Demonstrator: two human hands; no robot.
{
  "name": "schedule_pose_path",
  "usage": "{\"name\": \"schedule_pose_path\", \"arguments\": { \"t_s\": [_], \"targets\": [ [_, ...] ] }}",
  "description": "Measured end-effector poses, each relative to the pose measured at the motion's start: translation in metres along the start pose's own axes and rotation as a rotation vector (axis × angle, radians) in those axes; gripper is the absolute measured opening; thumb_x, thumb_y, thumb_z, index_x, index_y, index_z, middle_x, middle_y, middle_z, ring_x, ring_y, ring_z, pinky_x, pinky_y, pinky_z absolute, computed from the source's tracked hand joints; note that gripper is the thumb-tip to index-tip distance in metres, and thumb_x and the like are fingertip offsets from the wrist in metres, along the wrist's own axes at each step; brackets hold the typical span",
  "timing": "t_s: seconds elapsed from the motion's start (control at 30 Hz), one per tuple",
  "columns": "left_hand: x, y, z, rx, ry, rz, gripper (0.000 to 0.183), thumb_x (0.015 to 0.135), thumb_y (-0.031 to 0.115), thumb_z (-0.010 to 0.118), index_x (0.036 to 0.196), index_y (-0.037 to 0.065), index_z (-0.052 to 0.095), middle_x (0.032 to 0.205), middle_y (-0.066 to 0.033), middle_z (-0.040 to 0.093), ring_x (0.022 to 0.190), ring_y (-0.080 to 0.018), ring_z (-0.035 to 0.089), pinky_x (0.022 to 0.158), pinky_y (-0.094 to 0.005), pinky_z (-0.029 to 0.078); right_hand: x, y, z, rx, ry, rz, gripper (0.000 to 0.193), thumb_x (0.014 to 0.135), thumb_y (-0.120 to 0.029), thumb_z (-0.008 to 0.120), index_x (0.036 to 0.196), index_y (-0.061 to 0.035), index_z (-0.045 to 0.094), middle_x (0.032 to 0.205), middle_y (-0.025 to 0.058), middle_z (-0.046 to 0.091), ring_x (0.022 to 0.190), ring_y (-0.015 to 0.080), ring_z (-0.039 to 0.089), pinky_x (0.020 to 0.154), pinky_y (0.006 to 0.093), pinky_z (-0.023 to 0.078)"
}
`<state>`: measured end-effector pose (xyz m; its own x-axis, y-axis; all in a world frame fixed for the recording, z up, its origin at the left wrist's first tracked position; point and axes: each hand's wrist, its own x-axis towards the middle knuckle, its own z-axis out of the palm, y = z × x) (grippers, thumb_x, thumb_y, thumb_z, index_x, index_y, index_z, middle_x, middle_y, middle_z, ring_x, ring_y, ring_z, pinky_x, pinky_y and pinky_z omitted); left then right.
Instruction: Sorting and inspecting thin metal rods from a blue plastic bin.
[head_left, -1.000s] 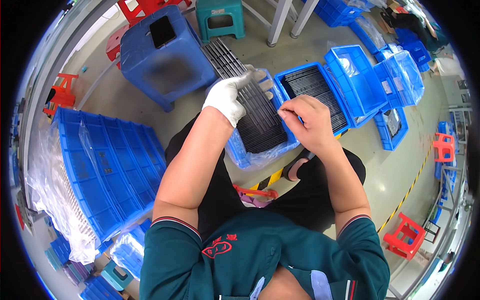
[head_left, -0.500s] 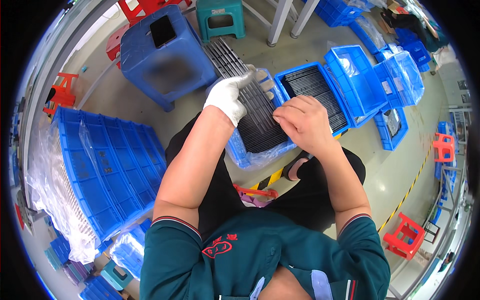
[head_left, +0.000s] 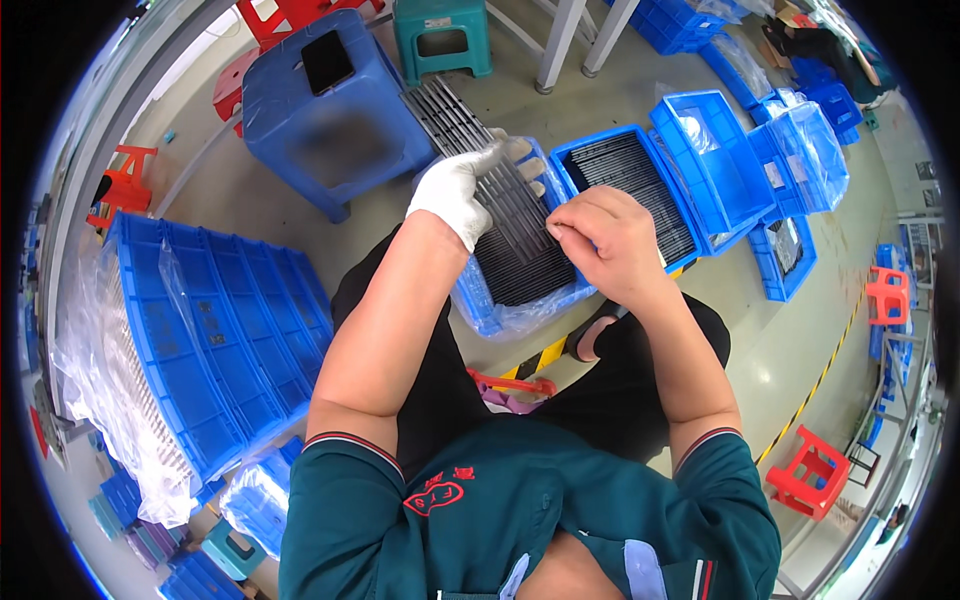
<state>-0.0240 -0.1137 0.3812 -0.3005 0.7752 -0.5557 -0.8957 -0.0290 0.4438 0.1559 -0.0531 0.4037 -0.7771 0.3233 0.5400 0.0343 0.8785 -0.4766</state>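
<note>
My left hand, in a white glove, is closed around a bundle of thin dark grey rods that lie side by side and slant from upper left to lower right. My bare right hand is at the bundle's right edge, thumb and fingertips pinched together. Whether anything small is between those fingertips cannot be made out. Below the bundle stands a blue crate lined with clear plastic, filled with rows of similar dark rods. Another blue crate of dark rods sits just to its right.
A blue stool with a black phone on it stands at the far left. Tall stacked blue crates wrapped in plastic rise beside my left arm. More blue crates are at the right, with a red stool nearer.
My right hand has shifted very slightly, its fingers curling a little more at the bundle's edge. My left hand and the rods stay nearly where they were.
</note>
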Motion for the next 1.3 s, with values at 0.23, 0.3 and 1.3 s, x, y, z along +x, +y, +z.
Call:
{"name": "schedule_pose_path", "arguments": {
  "t_s": [0.23, 0.3, 1.3],
  "targets": [
    [-0.005, 0.001, 0.002, 0.004, -0.03, 0.004, 0.015, 0.096, 0.01, 0.048, 0.106, 0.004, 0.057, 0.112, -0.0208, 0.06, 0.107, -0.0431, 0.059, 0.082, -0.0602, 0.053, 0.003, -0.003, -0.002, -0.041, -0.038, -0.046, 0.01, 0.07, -0.001, 0.069, 0.078, -0.0059, 0.066, 0.073, 0.0067, 0.062, 0.067, 0.0232, 0.059, 0.059, 0.0323, 0.047],
    [-0.002, 0.001, 0.001, 0.005, -0.027, 0.004, 0.015, 0.096, 0.01, 0.048, 0.106, 0.004, 0.057, 0.112, -0.0208, 0.06, 0.107, -0.0431, 0.059, 0.082, -0.0601, 0.053, 0.004, -0.007, -0.007, 0.048, 0.051, 0.052, 0.009, 0.071, 0.0, 0.069, 0.079, -0.0052, 0.066, 0.073, 0.0063, 0.062, 0.066, 0.0223, 0.059, 0.058, 0.031, 0.046],
    [-0.008, 0.003, 0.005, -0.005, 0.005, 0.042, 0.015, 0.096, 0.01, 0.049, 0.106, 0.003, 0.059, 0.108, -0.0189, 0.063, 0.105, -0.0408, 0.061, 0.082, -0.0527, 0.056, 0.005, -0.007, 0.002, 0.143, 0.011, 0.142, 0.007, 0.072, -0.005, 0.07, 0.077, -0.0066, 0.065, 0.071, 0.0051, 0.061, 0.065, 0.0233, 0.059, 0.058, 0.0328, 0.047]
  ]
}}
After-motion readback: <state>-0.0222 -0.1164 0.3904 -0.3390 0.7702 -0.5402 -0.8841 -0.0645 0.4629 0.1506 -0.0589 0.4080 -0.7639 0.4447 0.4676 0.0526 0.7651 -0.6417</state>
